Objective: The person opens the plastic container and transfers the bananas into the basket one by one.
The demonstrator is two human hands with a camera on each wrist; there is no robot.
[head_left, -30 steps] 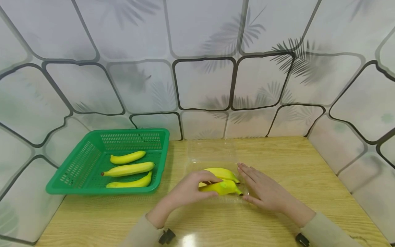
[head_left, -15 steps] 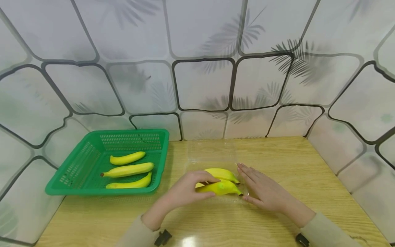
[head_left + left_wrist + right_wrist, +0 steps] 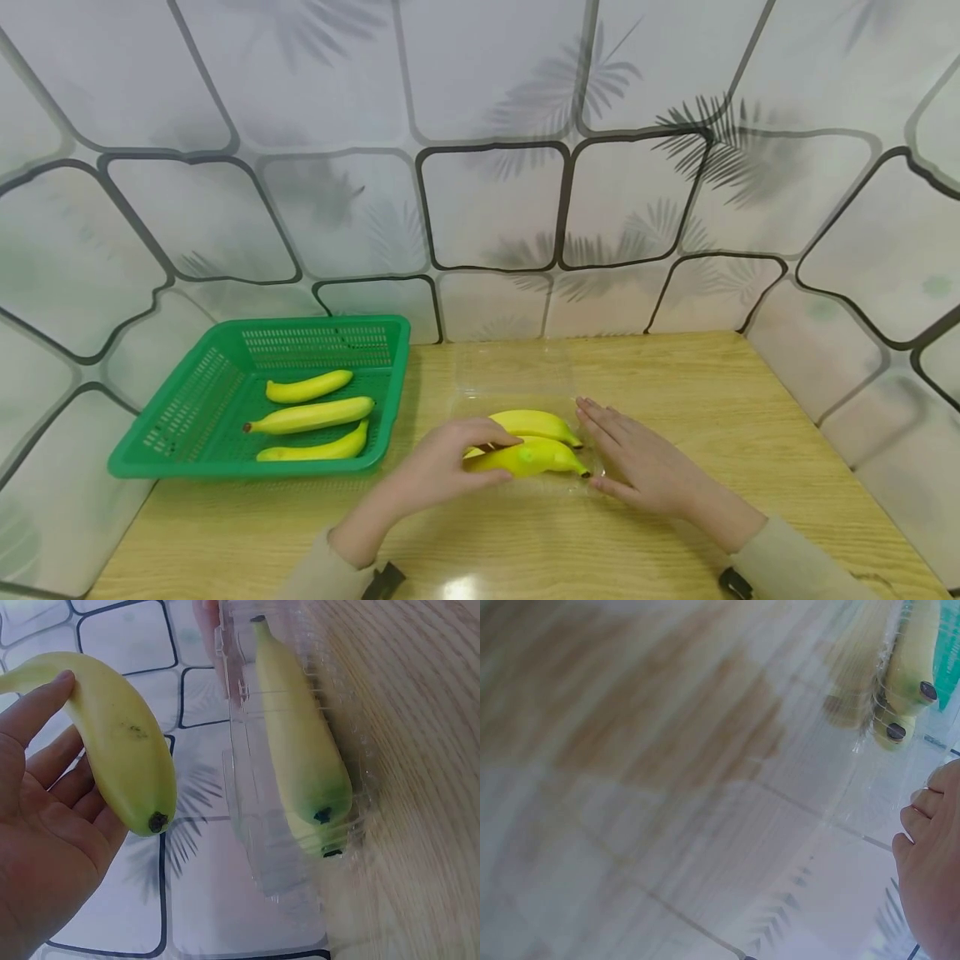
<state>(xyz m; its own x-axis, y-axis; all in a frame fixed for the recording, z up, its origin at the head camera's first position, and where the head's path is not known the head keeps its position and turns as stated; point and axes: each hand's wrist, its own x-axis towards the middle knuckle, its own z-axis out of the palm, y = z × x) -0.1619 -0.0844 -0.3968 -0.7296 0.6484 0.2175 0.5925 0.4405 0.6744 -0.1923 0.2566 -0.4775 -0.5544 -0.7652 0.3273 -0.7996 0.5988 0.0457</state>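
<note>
My left hand holds a banana between its thumb and fingers, with the banana's green-tinged end pointing right in the head view. In the left wrist view this banana is apart from the clear plastic box. Inside the box, two more bananas lie side by side, the rear banana and the front banana, stems to the right. My right hand has its fingers extended, fingertips right at the box's right side. The box's transparent lid lies open toward the wall.
A green basket stands at the left with three bananas in it, among them a middle banana. Patterned walls enclose the wooden table at the back and both sides.
My left hand has shifted slightly left, and the held banana has moved left with it. The right hand has stayed in place at the box's side.
</note>
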